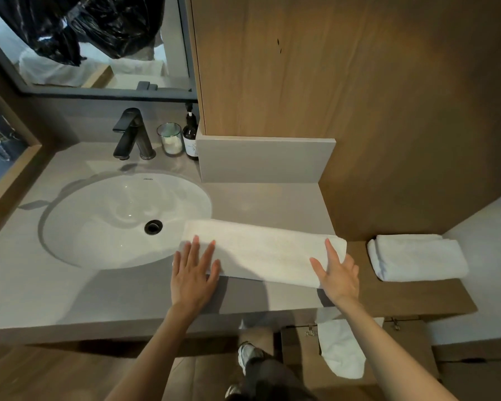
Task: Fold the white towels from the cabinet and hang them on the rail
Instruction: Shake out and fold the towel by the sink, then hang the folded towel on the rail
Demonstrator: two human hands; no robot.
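A long white towel (261,250), folded into a narrow strip, lies across the grey counter (70,290) to the right of the sink. My left hand (194,273) rests flat on its left end with straight fingers. On its right end my right hand (337,273) lies flat, fingers spread. A second folded white towel (417,257) sits on the wooden ledge (411,296) at the right. Below the counter, another white towel (340,347) hangs in front of the open cabinet door (301,357). No rail is in view.
The round white sink (99,221) fills the counter's left half, with a dark tap (132,134), a glass jar (171,138) and a brown pump bottle (191,134) behind it. A grey upstand (263,160) and a wooden wall panel (344,82) rise behind the towel. My shoe (248,354) shows below.
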